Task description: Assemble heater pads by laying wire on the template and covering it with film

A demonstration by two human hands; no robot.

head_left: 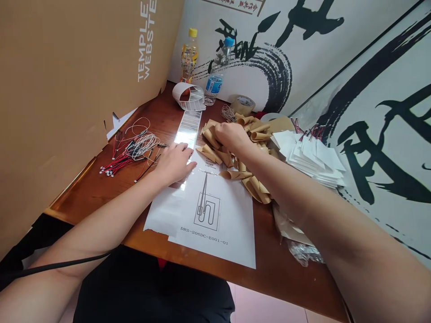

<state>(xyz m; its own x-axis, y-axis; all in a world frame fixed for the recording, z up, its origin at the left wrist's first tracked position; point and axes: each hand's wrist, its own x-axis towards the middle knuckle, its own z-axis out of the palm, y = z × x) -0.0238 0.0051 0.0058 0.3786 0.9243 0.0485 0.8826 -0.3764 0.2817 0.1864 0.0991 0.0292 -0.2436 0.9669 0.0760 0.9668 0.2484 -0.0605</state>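
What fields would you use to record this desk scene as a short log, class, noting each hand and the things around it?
Left hand: pressed on a strip of shiny labels
Right hand: on a pile of curled kraft paper strips
Sheet: printed drawing labelled DRS-206DC-E001-01
Left side: bundled red and black wires
Right side: stacked white paper pieces
Surface: wooden table

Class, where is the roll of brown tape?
Head view: the roll of brown tape sits far back, right of the water bottle, behind the curled brown paper.

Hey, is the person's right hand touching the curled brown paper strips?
Touching: the head view shows the right hand resting directly on the pile of curled brown paper strips.
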